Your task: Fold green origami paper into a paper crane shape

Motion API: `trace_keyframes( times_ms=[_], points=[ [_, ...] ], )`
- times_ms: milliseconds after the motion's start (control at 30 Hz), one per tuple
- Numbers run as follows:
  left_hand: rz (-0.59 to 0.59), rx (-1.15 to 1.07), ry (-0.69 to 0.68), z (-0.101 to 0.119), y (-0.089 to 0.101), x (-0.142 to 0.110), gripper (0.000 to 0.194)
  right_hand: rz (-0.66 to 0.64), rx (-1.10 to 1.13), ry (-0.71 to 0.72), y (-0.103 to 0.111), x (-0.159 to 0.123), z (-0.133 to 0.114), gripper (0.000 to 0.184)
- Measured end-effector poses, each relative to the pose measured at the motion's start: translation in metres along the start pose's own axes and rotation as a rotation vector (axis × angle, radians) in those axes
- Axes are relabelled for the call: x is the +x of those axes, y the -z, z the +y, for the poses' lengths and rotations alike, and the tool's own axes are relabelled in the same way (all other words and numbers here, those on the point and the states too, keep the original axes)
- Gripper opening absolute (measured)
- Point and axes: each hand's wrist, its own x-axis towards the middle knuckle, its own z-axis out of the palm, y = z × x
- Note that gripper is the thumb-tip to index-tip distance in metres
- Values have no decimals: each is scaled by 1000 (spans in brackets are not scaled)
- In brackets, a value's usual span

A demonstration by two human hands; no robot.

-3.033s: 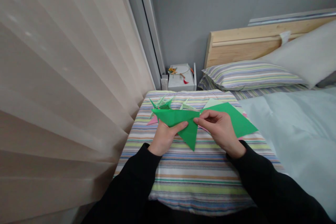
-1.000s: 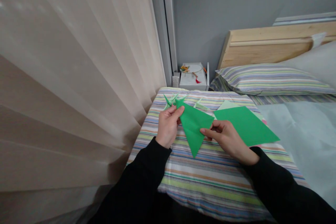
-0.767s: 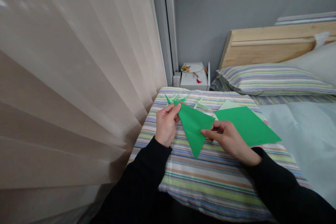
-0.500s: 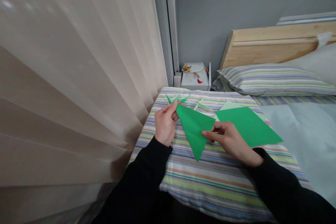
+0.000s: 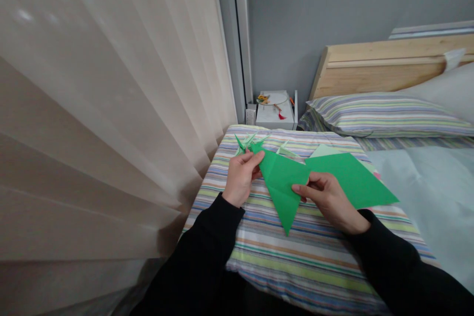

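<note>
A folded sheet of green origami paper [image 5: 283, 190] forms a kite-like shape with its point down, held over the striped bedcover. My left hand [image 5: 240, 178] pinches its upper left corner. My right hand [image 5: 328, 196] grips its right side between thumb and fingers. Under and beyond my right hand lies a flat green paper sheet [image 5: 350, 180], touching the folded paper's edge. Several small folded pale-green paper pieces [image 5: 249, 144] with spiky points lie just beyond my left hand, partly hidden by it.
The striped bedcover [image 5: 292, 261] is narrow, with a sheer beige curtain [image 5: 111, 108] along its left. A pale green paper [image 5: 322, 150] lies beyond the sheets. Farther off stand a white box [image 5: 274, 114], a striped pillow [image 5: 385, 117] and a wooden headboard [image 5: 381, 66].
The folded paper has moved slightly right, and its upper left part now lies wider and flatter. Both hands shifted right with it. The view has barely moved since the last second.
</note>
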Motion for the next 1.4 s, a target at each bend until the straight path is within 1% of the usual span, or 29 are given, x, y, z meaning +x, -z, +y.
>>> trace_keyframes(
  times_ms=[67,100,167,200,233,267,333,433,567,733,867,967,1067,1133,1167,1233,1333,1400],
  points=[
    [-35,52,34,-2,0,-2,36,-66,94,-31,1,-2,-6,41],
    [-76,59,73,-2,0,-3,36,-91,169,-45,2,-3,-9,46],
    [-213,79,171,-2,0,-6,35,-154,315,-85,4,-3,-16,65],
    [-293,105,213,-2,0,-7,36,-133,340,-68,5,-3,-17,69],
    [-372,144,244,-1,0,-9,37,-86,333,-46,5,-2,-18,67],
    [-444,191,263,-1,-1,-11,39,-29,293,-12,5,-2,-18,61],
    [-566,293,271,1,-3,-15,41,32,151,88,4,0,-16,43],
    [-709,428,240,3,-6,-18,45,-7,19,150,-1,-1,-15,29],
    [-798,529,161,4,-8,-20,48,11,-14,208,-7,-3,-21,22],
    [-838,566,126,6,-10,-21,48,3,-12,224,-8,-3,-19,16],
    [-856,618,96,7,-10,-22,47,-4,-12,223,-8,-3,-17,17],
    [-859,650,57,6,-11,-22,48,5,-45,250,-8,-3,-16,21],
    [-861,681,23,5,-12,-23,52,45,-92,269,-8,-1,-15,32],
    [-860,701,13,4,-12,-22,53,71,-100,252,-8,-1,-13,39],
    [-849,704,5,3,-12,-22,53,77,-95,234,-7,-1,-13,41],
    [-785,695,-33,1,-11,-21,52,65,-77,191,-7,-1,-13,39],
    [-655,670,-132,-1,-10,-18,52,-4,-69,153,-7,-2,-15,30],
    [-604,662,-176,-2,-9,-17,52,-44,-84,157,-7,-3,-16,26]
  ],
)
